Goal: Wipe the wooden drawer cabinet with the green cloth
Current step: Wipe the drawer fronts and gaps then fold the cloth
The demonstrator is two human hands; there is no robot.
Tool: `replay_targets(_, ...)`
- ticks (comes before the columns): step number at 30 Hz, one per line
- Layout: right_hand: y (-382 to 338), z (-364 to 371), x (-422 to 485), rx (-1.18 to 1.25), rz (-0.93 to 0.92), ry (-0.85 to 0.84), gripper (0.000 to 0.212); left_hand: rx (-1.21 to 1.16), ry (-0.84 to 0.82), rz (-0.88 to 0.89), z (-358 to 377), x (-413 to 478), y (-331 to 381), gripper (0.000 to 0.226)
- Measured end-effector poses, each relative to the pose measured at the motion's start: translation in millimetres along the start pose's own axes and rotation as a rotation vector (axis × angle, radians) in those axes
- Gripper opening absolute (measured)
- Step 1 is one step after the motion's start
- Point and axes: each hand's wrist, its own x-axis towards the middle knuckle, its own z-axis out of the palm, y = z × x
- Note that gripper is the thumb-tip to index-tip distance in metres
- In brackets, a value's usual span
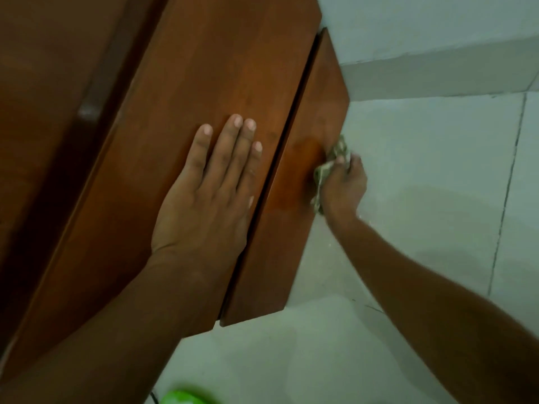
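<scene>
The wooden drawer cabinet point(221, 71) fills the left and middle of the head view, seen from above at a slant. My left hand point(210, 193) lies flat on its top, fingers spread and holding nothing. A drawer front point(280, 243) runs down the cabinet's right side, with a dark damp patch near its middle. My right hand point(344, 185) is shut on the crumpled green cloth point(329, 167) and presses it against that drawer front. Most of the cloth is hidden by my fingers.
Pale floor tiles point(423, 176) spread to the right and below the cabinet. A light wall point(423, 27) meets the floor at the top right. A bright green object point(183, 398) pokes in at the bottom edge. Darker wood point(43, 97) stands to the left.
</scene>
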Motion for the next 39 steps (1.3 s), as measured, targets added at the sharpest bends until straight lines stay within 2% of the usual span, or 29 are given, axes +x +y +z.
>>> replay_targets(2,27.2,-25.6,-81.9,0.039,-0.044,-0.083,0.032,0.000,-0.002,0.007,0.7,4.0,2.8,0.071)
replay_targets(5,62.1,-37.6,-183.9,-0.044,-0.074,-0.303,0.049,-0.019,-0.008,0.006,1.0,4.9,3.0,0.070)
replay_targets(8,68.6,-20.2,-201.4,-0.082,-0.028,-0.349,0.056,-0.039,0.000,0.010,3.6,3.9,2.9,0.070)
replay_targets(13,46.6,9.5,-106.0,-0.082,-0.013,-0.290,0.053,-0.043,-0.034,0.026,1.7,3.9,3.5,0.069)
replay_targets(21,-36.8,51.3,91.6,-0.166,0.104,-0.199,0.048,-0.051,-0.044,0.045,0.9,3.8,2.4,0.070)
replay_targets(26,-60.1,40.3,132.4,-0.029,0.190,-0.051,0.026,-0.072,-0.028,0.033,0.1,2.1,2.8,0.071)
replay_targets(30,-45.2,25.4,108.8,0.158,0.303,0.071,0.024,-0.076,-0.003,0.017,0.7,1.9,4.0,0.070)
replay_targets(32,-30.3,19.5,69.4,0.122,0.183,0.076,0.028,-0.081,0.007,0.016,2.4,2.4,4.3,0.068)
replay_targets(36,-11.3,15.9,-47.1,0.077,-0.209,-0.145,0.036,-0.093,0.024,0.005,5.0,2.5,3.8,0.062)
replay_targets(39,2.5,21.9,-69.4,0.006,-0.373,-0.246,0.048,-0.112,0.041,0.005,6.4,3.1,4.1,0.068)
